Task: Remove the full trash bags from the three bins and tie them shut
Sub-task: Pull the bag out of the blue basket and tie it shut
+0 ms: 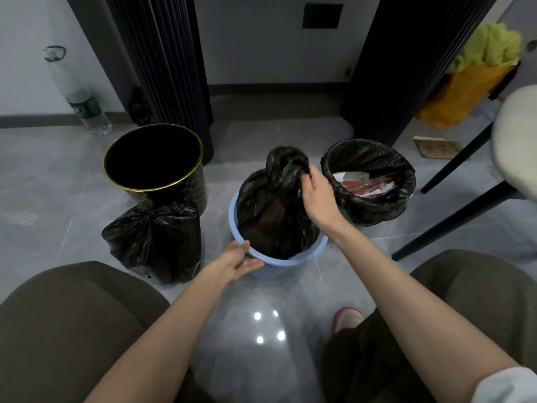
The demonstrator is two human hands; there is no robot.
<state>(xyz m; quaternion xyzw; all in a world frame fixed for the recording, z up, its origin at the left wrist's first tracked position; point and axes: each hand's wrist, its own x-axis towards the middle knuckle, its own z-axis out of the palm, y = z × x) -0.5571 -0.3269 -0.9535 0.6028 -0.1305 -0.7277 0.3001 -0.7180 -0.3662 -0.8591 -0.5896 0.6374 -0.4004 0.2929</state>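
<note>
Three bins stand on the grey floor. At the left is a black bin (154, 158) with a gold rim and no bag; a tied black bag (154, 242) sits on the floor in front of it. In the middle, a light blue bin (308, 254) holds a black bag (273, 210) with its top gathered. My right hand (316, 193) grips that gathered top. My left hand (241, 261) holds the blue bin's near rim, thumb on top. At the right, a third bin is lined with an open black bag (374, 205) showing paper and red wrappers inside.
A plastic water bottle (87, 109) stands by the left wall. A chair (511, 146) with dark legs stands at the right, with an orange bag (462, 94) behind it. Dark ribbed columns stand behind the bins. My knees and one slipper (345, 318) are near the bottom edge.
</note>
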